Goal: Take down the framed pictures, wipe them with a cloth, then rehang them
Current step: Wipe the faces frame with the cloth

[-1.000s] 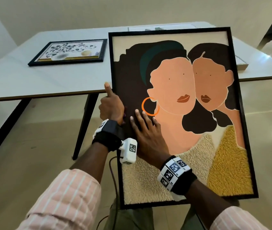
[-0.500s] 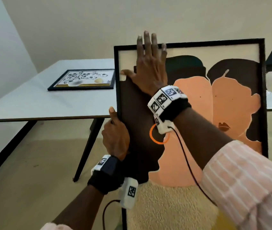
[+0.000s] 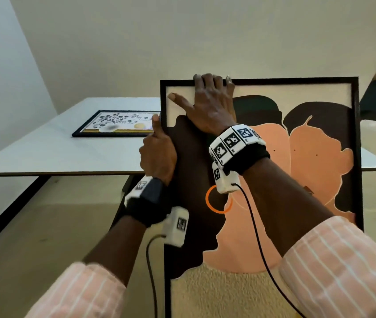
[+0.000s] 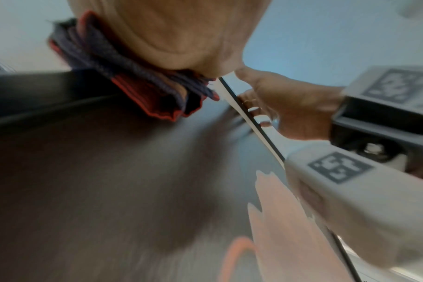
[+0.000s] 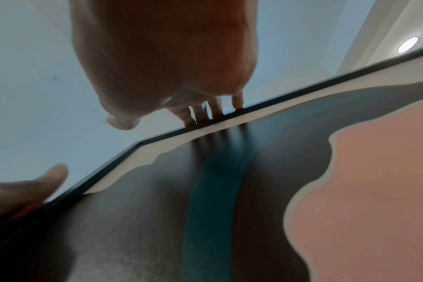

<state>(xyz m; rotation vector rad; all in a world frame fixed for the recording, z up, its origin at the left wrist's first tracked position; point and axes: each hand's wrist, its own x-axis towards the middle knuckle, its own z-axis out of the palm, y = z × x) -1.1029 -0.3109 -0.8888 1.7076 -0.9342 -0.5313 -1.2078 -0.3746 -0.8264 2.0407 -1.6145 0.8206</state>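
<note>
Fingers (image 3: pixel 207 82) of our right hand (image 3: pixel 212 111) hook over the top edge of the big picture (image 3: pixel 315 161), thumb spread flat. Our left hand (image 3: pixel 157 154) grips its left edge, cloth (image 4: pixel 138 84) bunched under the palm. We've got it upright by the table (image 3: pixel 44 154).

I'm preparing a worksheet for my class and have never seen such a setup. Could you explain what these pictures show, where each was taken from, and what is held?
No machine here: a person works with bare hands, wearing cameras. One picture comes from the head, one from each wrist. The left hand grips the left edge of the large framed picture and, in its wrist view, holds a folded cloth against it. The right hand lies on the front, fingers hooked over the top edge. A smaller framed picture lies on the white table.
</note>
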